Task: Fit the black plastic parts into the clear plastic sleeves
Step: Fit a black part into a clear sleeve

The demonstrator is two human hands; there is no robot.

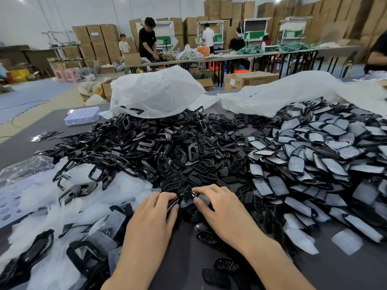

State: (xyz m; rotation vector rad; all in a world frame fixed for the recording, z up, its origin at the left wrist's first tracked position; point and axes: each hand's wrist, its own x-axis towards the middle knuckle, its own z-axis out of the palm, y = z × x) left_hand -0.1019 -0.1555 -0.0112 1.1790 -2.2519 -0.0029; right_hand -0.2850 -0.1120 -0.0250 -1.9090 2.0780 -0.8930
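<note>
A big heap of loose black plastic parts (159, 147) fills the middle of the grey table (184, 248). Clear plastic sleeves (69, 206) lie piled at the near left, some with black frames among them. At the right spreads a pile of finished black parts with pale faces (326, 155). My left hand (155, 214) pinches a thin black part (174, 203) at the heap's near edge. My right hand (222, 208) grips a dark part (188, 208) with a small patterned end, pressed against the one in my left hand. My fingers hide most of both pieces.
Two large white plastic bags (155, 95) lie open behind the heaps. A pale perforated tray (82, 118) sits at the far left of the table. Loose black parts (222, 271) lie near my forearms. People work at long tables (240, 57) among stacked cardboard boxes beyond.
</note>
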